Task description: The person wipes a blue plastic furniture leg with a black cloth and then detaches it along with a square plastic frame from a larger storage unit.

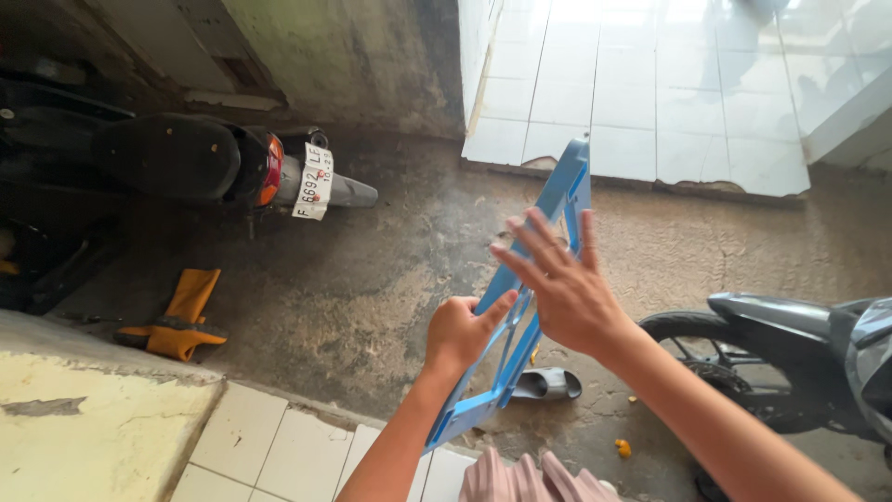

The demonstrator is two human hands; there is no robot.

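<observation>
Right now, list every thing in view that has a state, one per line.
Blue plastic frame: held up off the ground, tilted on edge.
Left hand: closed around the frame's lower part.
Right hand: open, fingers spread, flat against the frame.
Grey sandal: lying on the concrete floor.
Yellow glove: lying crumpled on the floor.
Left scooter: parked.
Right motorcycle: parked.

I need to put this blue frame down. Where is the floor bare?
Bare concrete floor lies between the parked scooter, the yellow glove and the white tiled step. It is crowded at the near right: a grey sandal and a motorbike wheel.
</observation>
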